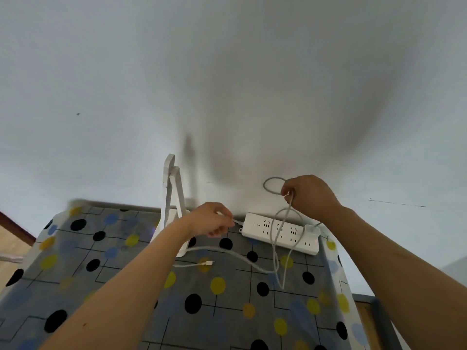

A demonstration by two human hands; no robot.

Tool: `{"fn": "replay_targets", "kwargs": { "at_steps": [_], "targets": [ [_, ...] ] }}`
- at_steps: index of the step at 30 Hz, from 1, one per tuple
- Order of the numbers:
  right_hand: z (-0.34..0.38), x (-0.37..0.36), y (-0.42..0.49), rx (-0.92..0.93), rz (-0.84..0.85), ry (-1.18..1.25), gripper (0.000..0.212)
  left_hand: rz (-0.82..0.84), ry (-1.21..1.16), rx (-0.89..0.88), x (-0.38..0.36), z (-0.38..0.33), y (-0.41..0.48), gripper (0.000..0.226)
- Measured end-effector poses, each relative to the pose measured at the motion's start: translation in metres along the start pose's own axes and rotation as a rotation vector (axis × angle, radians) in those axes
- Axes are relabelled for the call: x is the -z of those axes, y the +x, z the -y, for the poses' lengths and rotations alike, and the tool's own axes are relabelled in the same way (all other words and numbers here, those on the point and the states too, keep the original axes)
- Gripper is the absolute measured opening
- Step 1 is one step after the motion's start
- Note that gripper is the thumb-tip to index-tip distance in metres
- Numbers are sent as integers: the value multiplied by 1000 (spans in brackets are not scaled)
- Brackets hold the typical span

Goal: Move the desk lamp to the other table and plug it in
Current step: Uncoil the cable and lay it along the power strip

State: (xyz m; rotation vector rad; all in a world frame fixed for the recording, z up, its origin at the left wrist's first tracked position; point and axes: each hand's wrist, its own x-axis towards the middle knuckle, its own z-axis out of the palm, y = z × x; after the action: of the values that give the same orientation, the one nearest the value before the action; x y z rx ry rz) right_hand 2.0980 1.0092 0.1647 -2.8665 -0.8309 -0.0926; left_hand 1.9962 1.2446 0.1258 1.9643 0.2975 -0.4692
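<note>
A white folding desk lamp stands at the back of a table covered with a grey dotted cloth. My left hand pinches a white cable end just left of the white power strip. My right hand is raised above the strip and grips a grey looped cable that hangs down across the strip onto the cloth. A white adapter is plugged into the strip's right end. Another white cable with a free plug lies on the cloth near the lamp base.
A white wall rises directly behind the table. Wooden floor and a brown skirting show at the left. A grey metal frame stands at the table's lower right.
</note>
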Motion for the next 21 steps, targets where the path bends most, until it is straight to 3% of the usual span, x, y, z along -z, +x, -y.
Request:
{"fn": "replay_targets", "kwargs": {
  "at_steps": [3,6,9,14,16,18,19,21],
  "targets": [
    [8,-4,5,-25,46,5,20,204,233,30,-16,-23,6,36],
    [11,-1,7,-39,32,14,21,225,554,-26,-39,-14,13,47],
    [8,1,6,-45,30,21,23,265,582,-5,-63,10,18,58],
    [-1,-5,-1,-102,36,43,30,195,416,47,-89,24,35,23],
    [-8,-10,-6,-135,67,94,34,96,93,63,-90,16,40,32],
    [-16,-17,-11,-187,110,158,39,131,-334,116,-89,6,43,46],
    [-21,-21,-13,-225,121,201,41,193,-432,109,-89,1,46,51],
    [-30,-27,-15,-299,120,297,44,315,-321,31,-93,-4,50,55]
  ]
}}
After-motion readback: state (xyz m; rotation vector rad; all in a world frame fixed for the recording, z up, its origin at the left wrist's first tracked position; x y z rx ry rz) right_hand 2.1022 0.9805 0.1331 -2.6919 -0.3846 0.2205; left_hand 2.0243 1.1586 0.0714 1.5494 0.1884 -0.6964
